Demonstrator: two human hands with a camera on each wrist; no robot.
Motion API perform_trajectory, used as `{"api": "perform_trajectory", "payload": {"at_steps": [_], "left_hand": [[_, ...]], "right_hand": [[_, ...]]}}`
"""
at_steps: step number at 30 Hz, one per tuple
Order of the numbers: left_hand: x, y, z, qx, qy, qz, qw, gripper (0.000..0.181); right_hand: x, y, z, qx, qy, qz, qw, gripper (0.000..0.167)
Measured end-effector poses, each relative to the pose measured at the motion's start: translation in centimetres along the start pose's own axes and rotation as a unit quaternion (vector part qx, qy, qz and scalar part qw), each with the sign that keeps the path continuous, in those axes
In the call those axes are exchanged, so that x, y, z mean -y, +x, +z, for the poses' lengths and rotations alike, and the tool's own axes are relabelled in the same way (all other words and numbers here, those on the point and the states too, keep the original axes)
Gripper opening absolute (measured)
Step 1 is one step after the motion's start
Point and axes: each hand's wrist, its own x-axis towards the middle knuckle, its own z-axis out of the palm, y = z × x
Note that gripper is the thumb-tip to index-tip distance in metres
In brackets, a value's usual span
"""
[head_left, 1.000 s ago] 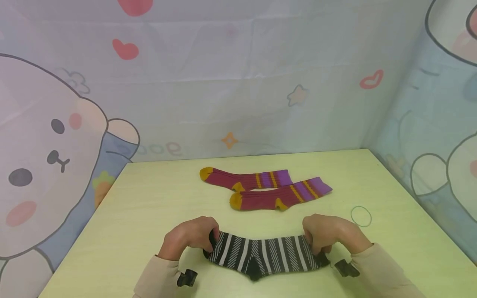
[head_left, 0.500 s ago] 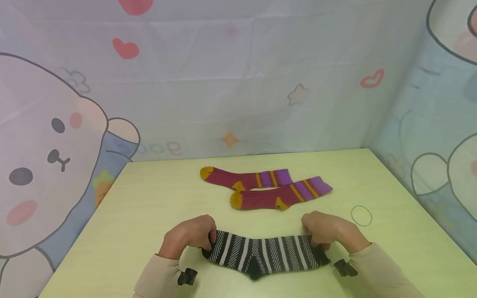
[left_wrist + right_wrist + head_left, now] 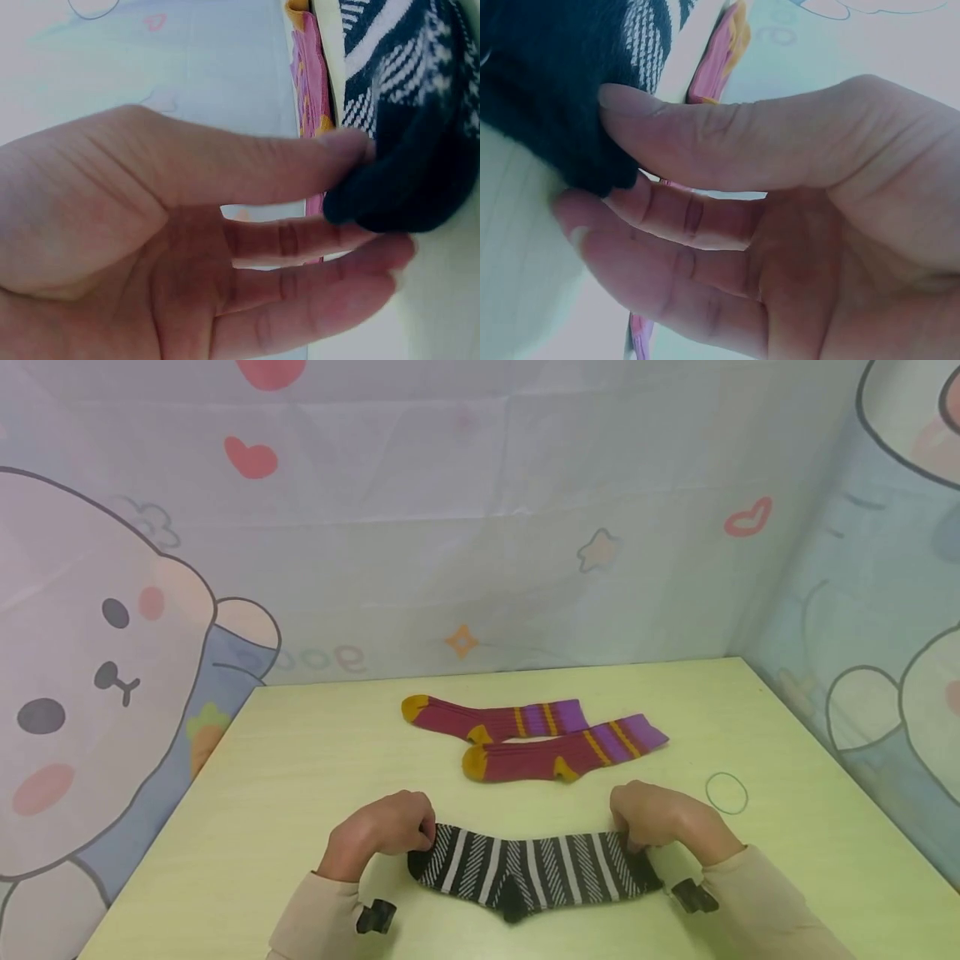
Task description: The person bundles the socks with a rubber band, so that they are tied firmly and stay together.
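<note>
A black sock with white stripes and herringbone patterning [image 3: 525, 872] lies flat across the near part of the table, its black heel toward the near side. My left hand [image 3: 386, 825] pinches the black left end; in the left wrist view the thumb [image 3: 300, 161] lies over the dark knit [image 3: 420, 180] with the index finger behind it. At the opposite end my right hand [image 3: 652, 817] pinches the black edge. The right wrist view shows that thumb [image 3: 682, 139] on top of the dark fabric [image 3: 547, 97] and fingers beneath.
Two maroon socks with mustard toes and purple cuffs, the far one [image 3: 450, 718] and the nearer one [image 3: 525, 762], lie slightly overlapped behind. A thin green elastic loop [image 3: 727, 793] rests to the right on the pale table [image 3: 262, 777]. A printed cloth backdrop [image 3: 480, 527] encloses the table.
The striped sock stays in nearly the same place, with both hands still at its ends. Fingers of both hands have shifted slightly, and more of its black ends shows now.
</note>
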Motion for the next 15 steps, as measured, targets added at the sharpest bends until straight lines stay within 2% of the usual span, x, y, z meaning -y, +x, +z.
{"api": "perform_trajectory", "payload": {"at_steps": [15], "left_hand": [[0.3,0.5,0.1,-0.012,-0.009,0.0,0.9999,0.013]], "right_hand": [[-1.1,0.2,-0.2,-0.027,-0.006,-0.064,0.9975,0.027]]}}
